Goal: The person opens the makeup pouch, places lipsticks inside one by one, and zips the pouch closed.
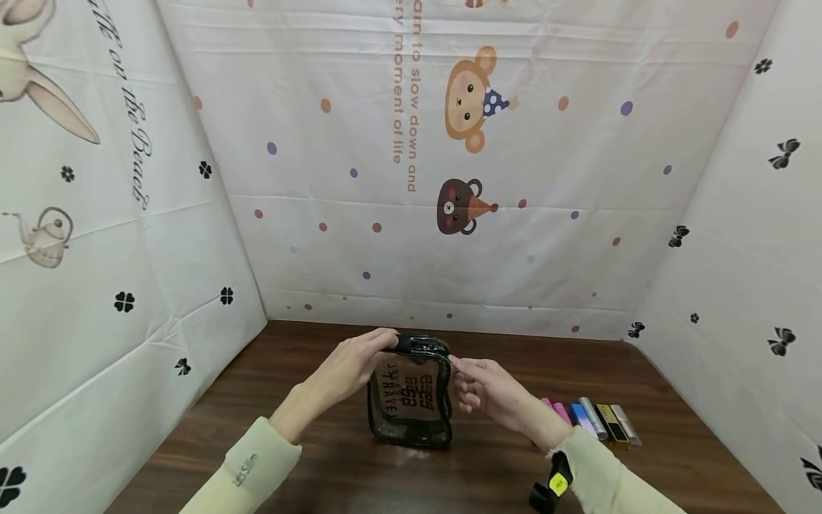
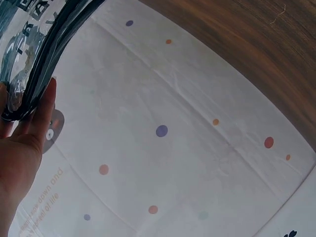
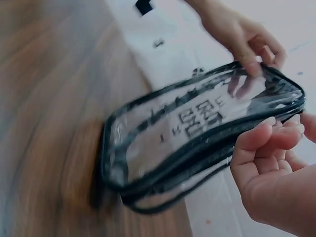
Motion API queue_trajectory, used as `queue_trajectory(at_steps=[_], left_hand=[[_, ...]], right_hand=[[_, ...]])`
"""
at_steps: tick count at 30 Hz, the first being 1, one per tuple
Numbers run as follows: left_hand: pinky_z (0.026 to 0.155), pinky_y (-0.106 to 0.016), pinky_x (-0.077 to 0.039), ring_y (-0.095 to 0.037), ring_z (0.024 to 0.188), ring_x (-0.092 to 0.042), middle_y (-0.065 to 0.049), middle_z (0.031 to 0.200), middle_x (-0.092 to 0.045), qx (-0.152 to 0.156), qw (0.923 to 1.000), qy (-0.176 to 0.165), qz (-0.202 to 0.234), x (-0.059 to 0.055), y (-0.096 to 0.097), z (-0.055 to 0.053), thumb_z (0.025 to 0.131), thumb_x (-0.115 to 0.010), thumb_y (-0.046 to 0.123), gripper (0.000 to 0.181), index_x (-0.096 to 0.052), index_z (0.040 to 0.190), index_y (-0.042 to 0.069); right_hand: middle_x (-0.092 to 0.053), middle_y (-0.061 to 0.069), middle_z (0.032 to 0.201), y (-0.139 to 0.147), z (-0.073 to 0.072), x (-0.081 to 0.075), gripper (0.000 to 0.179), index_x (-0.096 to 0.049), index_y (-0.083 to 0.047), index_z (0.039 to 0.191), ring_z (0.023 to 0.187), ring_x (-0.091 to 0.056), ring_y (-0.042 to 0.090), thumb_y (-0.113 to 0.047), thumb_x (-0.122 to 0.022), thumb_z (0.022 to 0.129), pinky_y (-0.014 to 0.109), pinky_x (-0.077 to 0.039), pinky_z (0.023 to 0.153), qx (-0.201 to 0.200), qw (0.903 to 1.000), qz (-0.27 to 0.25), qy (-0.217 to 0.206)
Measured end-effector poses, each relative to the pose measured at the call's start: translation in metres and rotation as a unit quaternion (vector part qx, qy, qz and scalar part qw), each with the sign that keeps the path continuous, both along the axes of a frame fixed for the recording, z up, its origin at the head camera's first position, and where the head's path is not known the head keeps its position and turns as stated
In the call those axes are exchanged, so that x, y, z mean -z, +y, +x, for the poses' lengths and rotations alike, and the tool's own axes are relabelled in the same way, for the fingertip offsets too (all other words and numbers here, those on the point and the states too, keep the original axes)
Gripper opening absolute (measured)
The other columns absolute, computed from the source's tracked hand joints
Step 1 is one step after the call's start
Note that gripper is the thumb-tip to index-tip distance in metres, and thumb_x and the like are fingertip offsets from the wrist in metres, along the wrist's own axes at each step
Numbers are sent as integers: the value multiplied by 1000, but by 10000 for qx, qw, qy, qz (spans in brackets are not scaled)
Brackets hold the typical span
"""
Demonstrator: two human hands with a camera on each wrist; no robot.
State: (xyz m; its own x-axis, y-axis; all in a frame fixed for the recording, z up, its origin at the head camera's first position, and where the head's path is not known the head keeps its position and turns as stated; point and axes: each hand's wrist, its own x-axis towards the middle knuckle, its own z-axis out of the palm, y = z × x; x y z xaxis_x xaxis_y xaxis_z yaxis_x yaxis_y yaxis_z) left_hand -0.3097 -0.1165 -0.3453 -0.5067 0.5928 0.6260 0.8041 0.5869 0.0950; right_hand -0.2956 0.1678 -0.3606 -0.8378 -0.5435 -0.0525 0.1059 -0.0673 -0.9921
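A clear pouch [image 1: 411, 403] with black edging and dark lettering stands upright on the wooden table, in front of me. My left hand [image 1: 347, 368] grips its top left corner; in the right wrist view the left thumb lies over the clear face. At the top right corner, my right hand [image 1: 491, 392] pinches the pouch's edge between thumb and fingers. Close up, the right hand [image 3: 276, 173] has curled fingers at the black zipped edge, and what exactly is between the fingertips is hidden. A black loop strap [image 3: 182, 192] hangs along the pouch's side.
Right of the pouch, several small cosmetic-like tubes and boxes [image 1: 591, 421] lie in a row, partly behind the right forearm. White printed cloth [image 1: 411, 271] walls in the table [image 1: 308, 464] at the back and both sides.
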Motion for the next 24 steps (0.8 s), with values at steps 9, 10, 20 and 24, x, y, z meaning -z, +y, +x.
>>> queue_trajectory(at_steps=[9,10,20,24], left_hand=[[71,-28,-53,-13,87,-67,2,119,-64,-195,9997,-83,-113,-1,-1,3,93,-59,7,29,-60,120,18],[71,-28,-53,-12,87,-66,3,117,-65,-235,9995,-186,-91,-2,-1,4,94,-60,11,26,-59,119,19],[79,-31,-48,-12,93,-56,4,107,-64,-275,9988,-345,199,-38,16,13,98,-54,18,11,-59,108,17],[80,-32,-44,-14,90,-52,3,104,-69,-61,9980,-424,-463,-53,24,14,94,-60,13,14,-66,106,16]], right_hand=[[-46,-6,70,-5,0,1,21,-53,-15,87,53,-42,7,-29,-47,101,24,-43,62,-176,9974,-655,-252],[-46,-6,70,-5,0,1,20,-53,-15,87,53,-42,7,-28,-47,101,24,-43,61,-112,9977,-638,-202],[-46,-5,69,-12,4,-17,20,-58,-10,89,52,-39,9,-29,-55,98,27,-43,58,363,9934,335,1040],[-46,-4,67,-17,5,-25,26,-58,-5,91,52,-40,10,-31,-57,96,26,-43,55,393,9881,670,1330]])
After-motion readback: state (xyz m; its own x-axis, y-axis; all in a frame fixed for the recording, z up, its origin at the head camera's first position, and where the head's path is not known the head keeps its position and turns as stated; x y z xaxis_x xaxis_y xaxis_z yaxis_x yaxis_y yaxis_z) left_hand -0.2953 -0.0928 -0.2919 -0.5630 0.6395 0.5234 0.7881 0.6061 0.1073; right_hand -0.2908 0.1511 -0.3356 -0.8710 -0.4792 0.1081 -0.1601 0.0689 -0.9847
